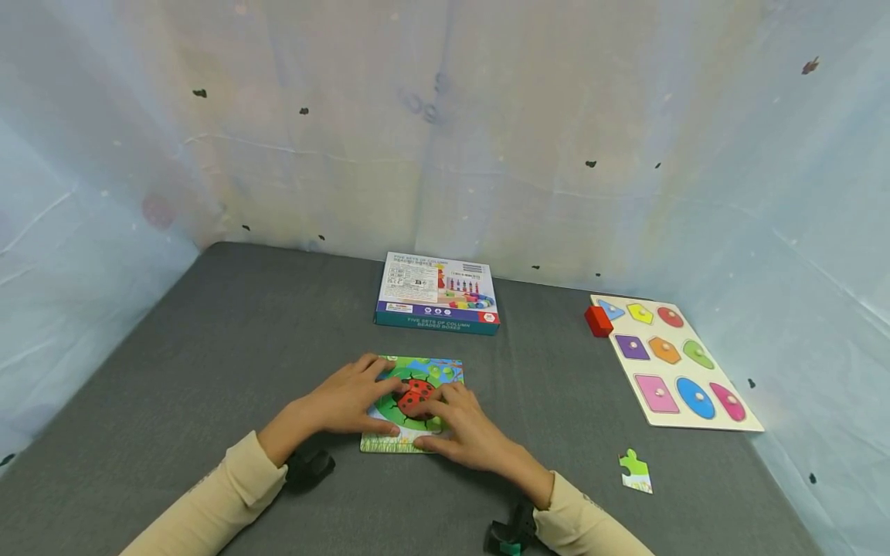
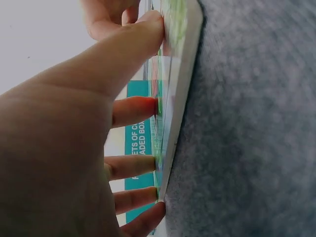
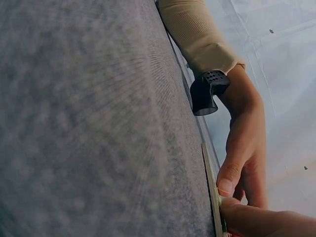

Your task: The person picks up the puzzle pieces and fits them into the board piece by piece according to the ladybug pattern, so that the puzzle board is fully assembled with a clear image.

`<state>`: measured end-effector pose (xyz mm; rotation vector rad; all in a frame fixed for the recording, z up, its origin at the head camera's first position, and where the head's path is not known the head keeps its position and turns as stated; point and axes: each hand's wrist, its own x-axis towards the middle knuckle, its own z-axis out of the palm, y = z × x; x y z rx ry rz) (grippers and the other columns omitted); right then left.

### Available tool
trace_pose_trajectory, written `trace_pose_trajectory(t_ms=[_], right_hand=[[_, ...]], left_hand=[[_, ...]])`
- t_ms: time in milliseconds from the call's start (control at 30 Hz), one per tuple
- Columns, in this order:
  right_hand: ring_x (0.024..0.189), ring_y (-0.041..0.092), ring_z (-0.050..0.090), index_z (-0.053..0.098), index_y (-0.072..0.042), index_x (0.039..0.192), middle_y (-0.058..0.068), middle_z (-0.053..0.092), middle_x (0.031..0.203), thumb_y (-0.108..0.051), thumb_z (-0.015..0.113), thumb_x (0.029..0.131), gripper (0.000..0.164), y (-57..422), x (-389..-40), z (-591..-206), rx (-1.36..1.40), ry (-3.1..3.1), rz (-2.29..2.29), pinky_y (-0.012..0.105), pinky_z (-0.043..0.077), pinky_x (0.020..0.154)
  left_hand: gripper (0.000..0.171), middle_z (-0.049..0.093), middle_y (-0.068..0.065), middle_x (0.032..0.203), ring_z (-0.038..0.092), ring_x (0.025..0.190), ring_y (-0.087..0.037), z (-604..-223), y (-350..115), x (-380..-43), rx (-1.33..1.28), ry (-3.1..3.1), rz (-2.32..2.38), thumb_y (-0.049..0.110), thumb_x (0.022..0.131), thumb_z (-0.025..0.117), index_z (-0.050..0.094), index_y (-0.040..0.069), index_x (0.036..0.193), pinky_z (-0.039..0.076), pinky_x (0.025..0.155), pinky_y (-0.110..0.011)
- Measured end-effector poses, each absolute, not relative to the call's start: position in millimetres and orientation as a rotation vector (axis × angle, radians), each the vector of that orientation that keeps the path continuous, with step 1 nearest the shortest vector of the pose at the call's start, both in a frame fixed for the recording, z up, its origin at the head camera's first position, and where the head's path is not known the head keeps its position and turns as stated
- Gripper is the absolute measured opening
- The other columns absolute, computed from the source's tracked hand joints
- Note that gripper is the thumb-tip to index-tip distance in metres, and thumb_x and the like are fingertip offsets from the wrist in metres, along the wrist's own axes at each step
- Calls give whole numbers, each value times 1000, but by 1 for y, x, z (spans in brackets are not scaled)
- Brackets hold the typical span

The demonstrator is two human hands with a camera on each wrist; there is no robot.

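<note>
A square jigsaw puzzle (image 1: 448,372) with a red ladybug on green lies flat on the grey table. My left hand (image 1: 346,400) rests on its left side, fingers spread over the picture and thumb low near the front. From the right, my right hand (image 1: 467,432) touches the ladybug area with its fingertips, the thumb by the front edge. In the left wrist view the left fingertips press the top of the board (image 2: 180,84). The right wrist view shows both thumbs close together above the board's edge (image 3: 211,180). Both hands partly cover the picture.
One loose green-and-white puzzle piece (image 1: 636,472) lies to the right. Behind the puzzle is a flat toy box (image 1: 438,297). At the far right lies a wooden shape board (image 1: 647,398) with knobbed pieces, a red block (image 1: 599,321) at its corner. Plastic sheeting surrounds the table.
</note>
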<state>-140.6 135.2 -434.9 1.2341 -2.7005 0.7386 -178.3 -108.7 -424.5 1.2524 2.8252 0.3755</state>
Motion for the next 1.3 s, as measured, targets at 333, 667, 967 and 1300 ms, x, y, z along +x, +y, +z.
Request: trace_pose_trajectory(t_ms=[333,667,967,1300], right_hand=[[135,37,21,66,-26,110,16,38,139,-36,63,89,24,137,-147,-441,1212,-2655,725,61,20,103],[139,37,19,63,-24,113,18,33,146,-35,62,89,26,139,-151,-440,1242,-2712,806,64,10,105],[139,37,16,63,-24,115,18,33,147,-35,62,89,28,138,-151,-439,1244,-2737,831,63,9,106],[140,38,11,59,-21,124,18,26,150,-36,67,86,42,152,-152,-432,1334,-2749,862,61,7,107]], left_hand=[[66,42,-15,135,37,123,-32,-427,-107,-176,1248,2823,419,66,81,54,57,16,126,37,95,-54],[55,40,-17,133,36,123,-31,-424,-105,-173,1331,2780,565,50,82,65,57,12,120,38,96,-48],[55,38,-16,138,34,129,-30,-422,-103,-169,1310,2670,624,40,88,63,51,6,129,39,98,-45],[62,35,-15,142,34,125,-32,-425,-96,-167,1323,2694,466,48,91,54,37,21,145,39,95,-50]])
